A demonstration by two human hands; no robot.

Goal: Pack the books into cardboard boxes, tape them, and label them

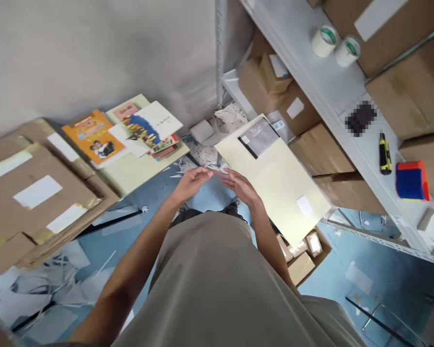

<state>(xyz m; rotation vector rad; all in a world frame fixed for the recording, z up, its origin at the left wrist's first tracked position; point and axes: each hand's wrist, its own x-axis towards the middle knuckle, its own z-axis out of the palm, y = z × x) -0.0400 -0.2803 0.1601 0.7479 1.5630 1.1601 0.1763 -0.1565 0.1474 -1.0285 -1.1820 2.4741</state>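
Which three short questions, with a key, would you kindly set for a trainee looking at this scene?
1. True or false: the left hand is holding the orange book.
2. Where do the two tape rolls stand? A: on the floor; B: on the shelf; C: inside a carton.
3. Which hand is nearer the cream tabletop that bears a flat grey item?

Key: 1. False, the book lies apart from it. 2. B. 3. The right hand.
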